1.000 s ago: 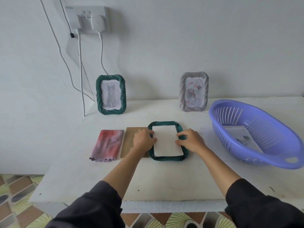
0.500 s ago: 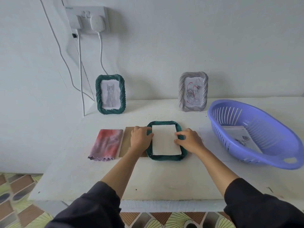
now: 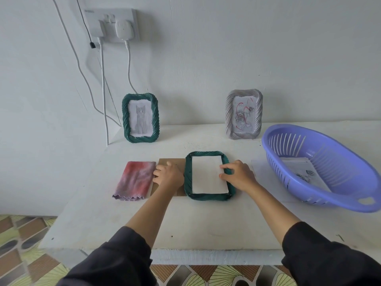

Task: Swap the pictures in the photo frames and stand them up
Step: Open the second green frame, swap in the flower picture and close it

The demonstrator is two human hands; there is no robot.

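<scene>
Green frame lying flat (image 3: 208, 198): face down in the middle of the tabletop (image 3: 206, 223), with its long axis running away from the person.
White paper (image 3: 208, 175): sits inside the frame's open back and lies square with it.
Brown backing board (image 3: 171, 161): flat just left of the frame, touching or slightly under its left rim. It needs to slide right to cover the paper.
Left hand (image 3: 169, 175): lies on the board with fingers curled over its far left edge, apparently gripping it. It is the nearer hand for that move.
Right hand (image 3: 240, 176): reaches across the frame's right rim, fingertips pressing the paper's right edge.
Left side: a pink cloth (image 3: 134, 180) lies just beside the board.
Right side: a purple basket (image 3: 350, 195) sits near, with bare tabletop between.
Back: two standing frames, one green (image 3: 140, 118) and one grey (image 3: 244, 114), are well apart from the hands.
</scene>
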